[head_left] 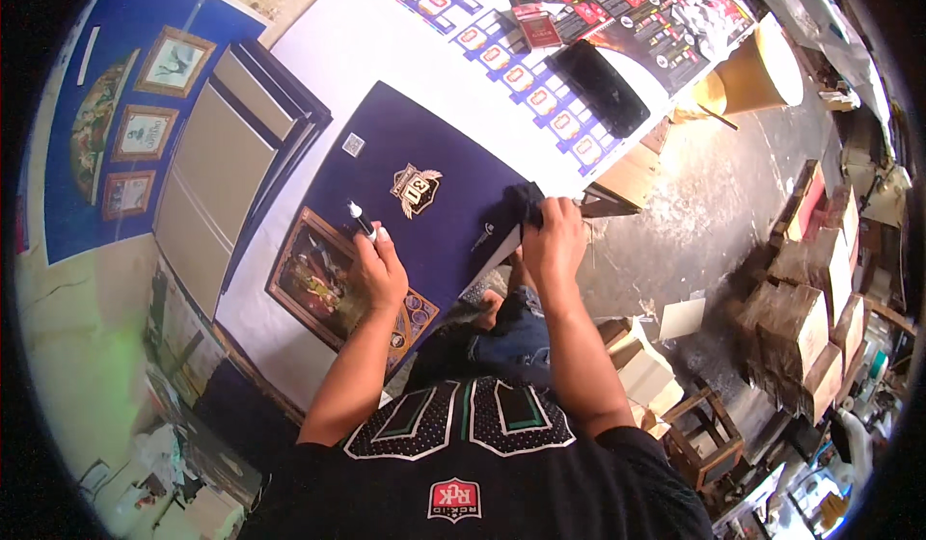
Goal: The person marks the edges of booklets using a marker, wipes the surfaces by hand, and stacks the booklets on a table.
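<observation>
A dark blue printed sheet or panel lies at a slant on the white tabletop. It carries a gold-and-white emblem, a small square code near its left edge and a framed picture print along its lower left. My left hand is closed around a slim black-and-white marker-like tube, its white end pointing up and left over the panel. At the panel's right edge, my right hand pinches a wad of black cloth, which touches the panel. The fingertips under the cloth are hidden.
Beige dark-edged panels are stacked left of the sheet. A black phone, a red small pack and printed sheets lie at the far right of the table. A yellow bucket-like container and stacked cardboard pieces stand to the right.
</observation>
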Demonstrator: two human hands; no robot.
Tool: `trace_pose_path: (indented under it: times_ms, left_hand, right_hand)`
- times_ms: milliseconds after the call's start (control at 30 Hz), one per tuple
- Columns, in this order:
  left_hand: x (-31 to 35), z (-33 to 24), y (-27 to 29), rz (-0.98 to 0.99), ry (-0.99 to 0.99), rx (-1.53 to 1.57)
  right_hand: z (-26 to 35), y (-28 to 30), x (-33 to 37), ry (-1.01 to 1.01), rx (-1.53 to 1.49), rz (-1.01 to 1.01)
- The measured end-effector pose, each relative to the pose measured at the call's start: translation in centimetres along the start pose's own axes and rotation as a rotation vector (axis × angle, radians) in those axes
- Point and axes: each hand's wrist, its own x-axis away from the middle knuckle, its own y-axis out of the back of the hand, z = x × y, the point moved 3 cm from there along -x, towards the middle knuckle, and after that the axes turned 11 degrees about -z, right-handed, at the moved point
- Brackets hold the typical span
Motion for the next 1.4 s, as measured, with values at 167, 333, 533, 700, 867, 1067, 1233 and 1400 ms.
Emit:
trace_pose_path:
  times_ms: [167, 333, 533, 700, 867, 1067, 1233, 1400]
  left_hand:
    - [-0.4, -1.7, 0.7, -0.013, 0.046, 0.012]
    - [-0.7, -2.2, 0.6, 0.061, 0.073, -0.047]
    - [-0.6, -0.9, 0.6, -0.016, 0.035, 0.017]
    - [-0.7, -2.0, 1.2, 0.044, 0.043, -0.073]
    - [0.4, -0.6, 0.2, 0.014, 0.073, 0.019]
    - [-0.4, -1.5, 2.1, 0.007, 0.017, 0.039]
    - [-0.2, -0.7, 1.1, -0.061, -0.067, -0.003]
    - [0.6, -0.5, 0.9, 0.02, 0.057, 0.004]
  right_hand:
    - [0.5, 0.3, -0.2, -0.047, 0.021, -0.013]
    - [-1.0, -0.2, -4.1, -0.05, 0.164, -0.088]
    - [-1.0, 0.3, -6.5, 0.033, -0.271, 0.154]
    - [0.9, -1.1, -4.8, 0.438, -0.099, 0.255]
    - [14.8, -10.8, -12.6, 0.74, 0.016, 0.284]
    - [2.8, -3.3, -3.3, 0.712, -0.095, 0.429]
    - [9.1, -7.9, -8.0, 0.864, 0.276, 0.568]
    - [18.0, -13.9, -13.7, 0.862, 0.057, 0.381]
